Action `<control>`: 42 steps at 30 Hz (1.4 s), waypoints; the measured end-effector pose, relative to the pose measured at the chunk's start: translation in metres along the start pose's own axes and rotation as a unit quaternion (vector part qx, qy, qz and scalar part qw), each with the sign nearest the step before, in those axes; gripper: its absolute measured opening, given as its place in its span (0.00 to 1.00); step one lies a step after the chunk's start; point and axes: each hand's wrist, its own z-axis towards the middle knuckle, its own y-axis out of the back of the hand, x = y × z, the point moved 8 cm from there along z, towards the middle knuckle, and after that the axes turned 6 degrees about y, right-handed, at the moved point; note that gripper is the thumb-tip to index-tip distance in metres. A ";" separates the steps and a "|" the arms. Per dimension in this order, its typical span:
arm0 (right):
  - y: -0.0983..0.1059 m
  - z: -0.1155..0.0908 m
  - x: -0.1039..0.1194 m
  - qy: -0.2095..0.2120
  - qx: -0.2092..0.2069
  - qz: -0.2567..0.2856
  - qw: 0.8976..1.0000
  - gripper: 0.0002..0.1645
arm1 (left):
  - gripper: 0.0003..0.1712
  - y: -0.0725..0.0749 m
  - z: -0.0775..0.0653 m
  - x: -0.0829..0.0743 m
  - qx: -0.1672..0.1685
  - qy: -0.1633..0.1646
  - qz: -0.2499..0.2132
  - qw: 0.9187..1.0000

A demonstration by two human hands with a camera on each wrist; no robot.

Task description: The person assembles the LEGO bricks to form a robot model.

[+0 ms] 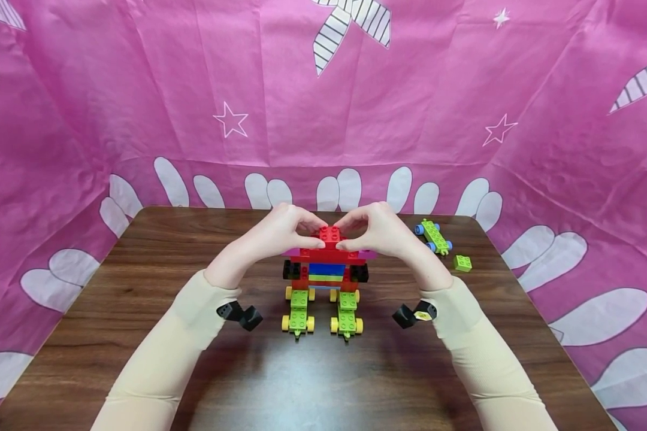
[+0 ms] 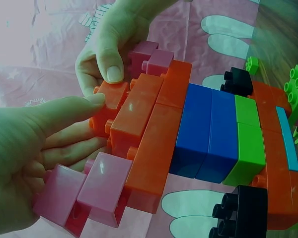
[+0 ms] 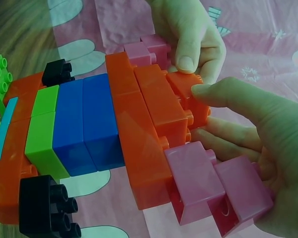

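A figure of toy building bricks stands upright on the table. My left hand (image 1: 280,232) and right hand (image 1: 377,232) meet at its top, gripping the small red brick (image 1: 330,234) from either side between thumb and fingers. In the left wrist view this top brick (image 2: 113,99) sits against a wider red brick (image 2: 134,111). Stepped pink bricks (image 3: 194,166) stick out at both sides just under my hands. Lower down come blue bricks (image 3: 93,124), a green layer (image 3: 42,116) and black side bricks (image 1: 291,269). Two green bases (image 1: 299,311) with yellow wheels carry it.
Toward the back right of the brown table (image 1: 156,287) lies a green wheeled base (image 1: 434,236) with blue wheels. Beside it is a loose green brick (image 1: 462,263). A pink patterned cloth (image 1: 410,108) hangs behind and along the sides.
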 end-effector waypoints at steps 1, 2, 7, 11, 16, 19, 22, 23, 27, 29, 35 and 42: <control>0.000 0.000 0.000 0.000 0.000 0.001 1.000 0.17 | 0.18 0.000 0.000 0.000 0.001 0.002 0.000 1.000; 0.000 0.000 0.000 0.001 -0.001 0.001 1.000 0.17 | 0.18 0.000 0.000 0.000 0.001 0.004 -0.001 1.000; -0.001 0.000 0.000 0.008 0.000 -0.003 1.000 0.16 | 0.18 -0.001 -0.001 0.001 0.003 0.012 -0.006 1.000; -0.001 0.000 0.001 0.015 0.001 -0.009 1.000 0.17 | 0.18 -0.001 -0.001 0.001 0.003 0.012 -0.004 1.000; -0.001 -0.001 0.001 0.016 0.003 -0.011 1.000 0.17 | 0.18 -0.001 0.000 0.001 0.003 0.011 -0.003 1.000; -0.001 -0.001 0.000 0.012 0.004 -0.011 1.000 0.17 | 0.18 0.000 0.000 0.001 0.002 0.013 -0.008 1.000; -0.001 0.000 0.000 0.004 0.005 -0.009 1.000 0.18 | 0.18 0.000 0.000 0.001 0.003 0.014 -0.009 1.000; -0.001 0.000 -0.001 0.002 0.005 -0.008 1.000 0.18 | 0.18 0.000 0.000 0.000 0.003 0.014 -0.009 1.000; 0.000 0.000 -0.002 -0.004 0.006 -0.004 1.000 0.18 | 0.18 0.000 0.001 0.001 0.003 0.014 -0.008 1.000; -0.001 0.000 -0.002 -0.002 0.005 -0.003 1.000 0.18 | 0.19 0.000 0.001 0.001 0.003 0.017 -0.008 1.000; -0.001 0.000 -0.001 0.007 0.000 -0.006 1.000 0.18 | 0.19 0.000 0.000 0.000 0.005 0.022 -0.008 1.000; 0.000 0.000 0.001 0.009 -0.004 -0.011 1.000 0.17 | 0.19 0.001 0.000 -0.001 0.004 0.017 -0.008 1.000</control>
